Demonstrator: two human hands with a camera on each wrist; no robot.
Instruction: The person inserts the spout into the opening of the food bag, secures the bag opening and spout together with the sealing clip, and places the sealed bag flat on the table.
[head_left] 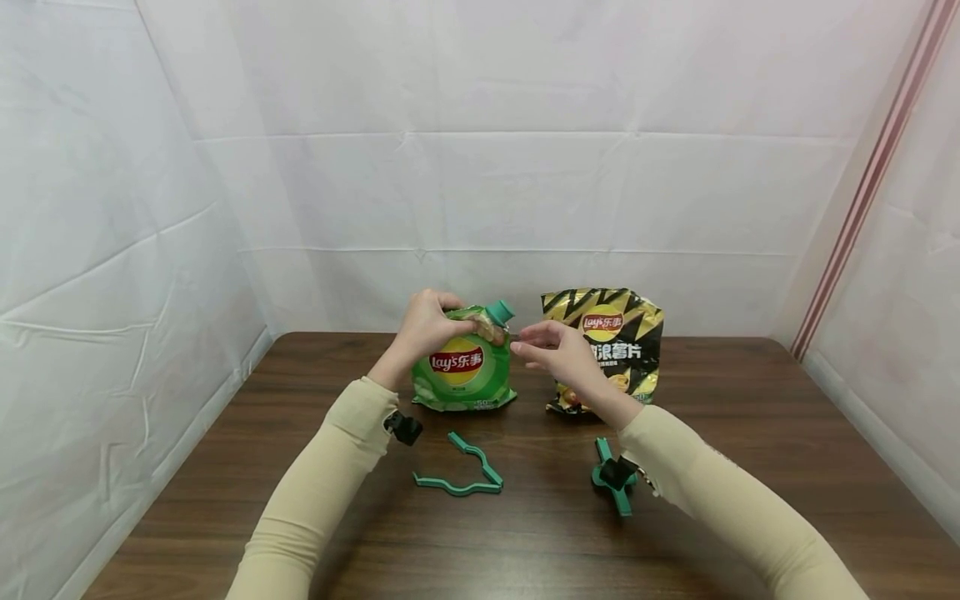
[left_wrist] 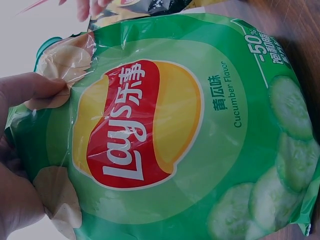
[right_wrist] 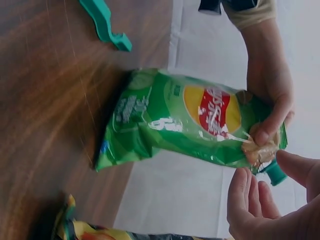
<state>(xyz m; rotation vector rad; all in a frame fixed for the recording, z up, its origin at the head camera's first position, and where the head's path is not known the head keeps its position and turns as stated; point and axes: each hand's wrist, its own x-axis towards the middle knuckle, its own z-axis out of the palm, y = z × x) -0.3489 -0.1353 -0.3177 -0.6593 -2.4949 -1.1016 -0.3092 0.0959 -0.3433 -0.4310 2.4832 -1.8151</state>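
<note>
Head view showed your left hand (head_left: 426, 327) pinching a glossy green bag (head_left: 465, 387); your right hand (head_left: 566, 357), thumb and fingers parted, hovered beside a round green cap (head_left: 499, 313).

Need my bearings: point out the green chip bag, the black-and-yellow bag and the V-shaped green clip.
Green chip bag (head_left: 459, 362): head view, on its red logo.
Black-and-yellow bag (head_left: 628, 352): head view, on its white lettering.
V-shaped green clip (head_left: 459, 491): head view, on its nearer arm.
</note>
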